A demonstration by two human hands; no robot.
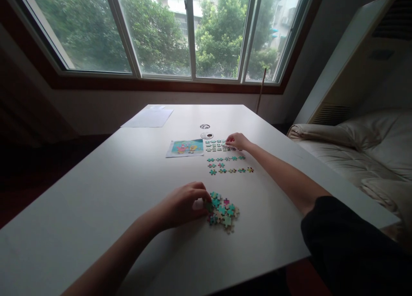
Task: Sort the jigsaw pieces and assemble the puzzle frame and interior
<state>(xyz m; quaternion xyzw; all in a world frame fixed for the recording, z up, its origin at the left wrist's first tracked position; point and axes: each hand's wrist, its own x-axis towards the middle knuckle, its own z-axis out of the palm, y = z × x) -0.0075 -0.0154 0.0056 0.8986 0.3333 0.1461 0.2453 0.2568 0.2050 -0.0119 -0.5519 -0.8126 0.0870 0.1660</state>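
Observation:
My left hand point(186, 203) is at the left edge of a loose pile of jigsaw puzzle pieces point(222, 212), mostly turquoise with some cream and pink. Its thumb and curled fingers close around a piece at the pile's side. Farther forward, my right hand point(238, 141) reaches over the upper rows of laid-out puzzle pieces point(227, 158). Its fingertips pinch a small pale piece just above those rows, partly hidden by the fingers. Left of the rows lies a picture sheet point(187, 148) with cartoon figures on a turquoise background.
The white table point(96, 201) carries two small round items point(207, 135) beyond the rows. White paper point(148, 117) lies at the far left corner. A window point(193, 34) is behind the table, and a cushioned seat point(350, 145) stands on the right.

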